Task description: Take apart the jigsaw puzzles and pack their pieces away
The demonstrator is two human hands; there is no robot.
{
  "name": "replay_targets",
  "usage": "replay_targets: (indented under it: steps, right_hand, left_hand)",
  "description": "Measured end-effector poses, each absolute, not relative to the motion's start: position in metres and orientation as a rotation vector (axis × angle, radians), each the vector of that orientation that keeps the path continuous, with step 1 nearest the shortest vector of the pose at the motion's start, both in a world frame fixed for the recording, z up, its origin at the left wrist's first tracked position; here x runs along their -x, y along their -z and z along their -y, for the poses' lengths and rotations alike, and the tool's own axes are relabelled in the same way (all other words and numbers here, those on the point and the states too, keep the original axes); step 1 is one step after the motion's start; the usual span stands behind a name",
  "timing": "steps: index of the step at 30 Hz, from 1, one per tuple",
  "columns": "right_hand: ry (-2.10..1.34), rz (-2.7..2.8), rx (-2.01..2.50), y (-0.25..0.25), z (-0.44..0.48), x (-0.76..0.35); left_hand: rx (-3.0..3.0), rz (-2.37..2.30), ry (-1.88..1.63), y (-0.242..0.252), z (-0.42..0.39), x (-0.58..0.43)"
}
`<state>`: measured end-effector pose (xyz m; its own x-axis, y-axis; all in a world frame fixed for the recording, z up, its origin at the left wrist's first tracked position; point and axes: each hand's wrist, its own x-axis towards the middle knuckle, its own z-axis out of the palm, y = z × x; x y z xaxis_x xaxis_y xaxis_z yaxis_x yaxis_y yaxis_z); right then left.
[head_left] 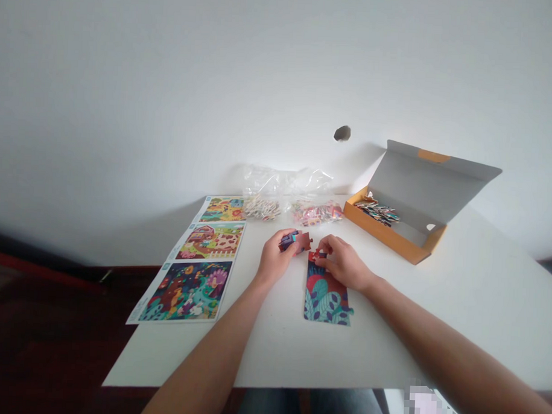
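Note:
Joined jigsaw pieces make a partial puzzle (pixel 326 296) with teal leaves on the white table. My right hand (pixel 346 264) is closed at its upper edge, fingers pinching a small red puzzle piece (pixel 316 255) that touches or overlaps that edge. Just to the left, my left hand (pixel 277 255) is closed around a few dark blue and reddish puzzle pieces (pixel 297 240), held above the table. The fingers partly hide the pieces in both hands.
A printed picture sheet (pixel 188 258) with three scenes lies at left. Clear bags (pixel 288 195) of puzzle pieces rest by the wall. An orange box (pixel 388 235), lid raised, holds loose pieces (pixel 378 210) at right. The table's front edge (pixel 251 386) is near me.

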<state>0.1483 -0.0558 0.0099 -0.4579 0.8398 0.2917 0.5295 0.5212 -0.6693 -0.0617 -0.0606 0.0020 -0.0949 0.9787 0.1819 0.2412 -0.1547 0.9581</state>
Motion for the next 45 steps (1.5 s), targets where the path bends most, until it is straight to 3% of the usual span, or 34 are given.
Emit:
replay_targets:
  steps: [7, 19, 31, 38, 42, 45]
  right_hand:
    - [-0.516, 2.192, 1.043, -0.015, 0.058, -0.146]
    - [-0.324, 2.574, 1.217, -0.029, 0.063, -0.153]
    - [-0.605, 2.390, 1.176, -0.019, 0.060, -0.148]
    - [-1.037, 2.020, 1.127, -0.007, 0.060, -0.148]
    - [-1.073, 1.966, 1.094, -0.006, 0.062, -0.147]
    - [-1.066, 1.923, 1.065, -0.010, 0.064, -0.145]
  left_hand:
    - [-1.623, -1.093, -1.019, -0.006, 0.070, 0.057]
    - [-1.602, -1.302, -1.191, -0.002, 0.064, 0.060]
    - [-1.235, -1.200, -1.349, -0.008, 0.063, 0.059]
    - [-1.197, -1.167, -1.334, -0.012, 0.064, 0.059]
    - [-1.102, -1.227, -1.519, -0.010, 0.060, 0.065]
    - [-1.232, -1.305, -1.439, -0.007, 0.060, 0.067]
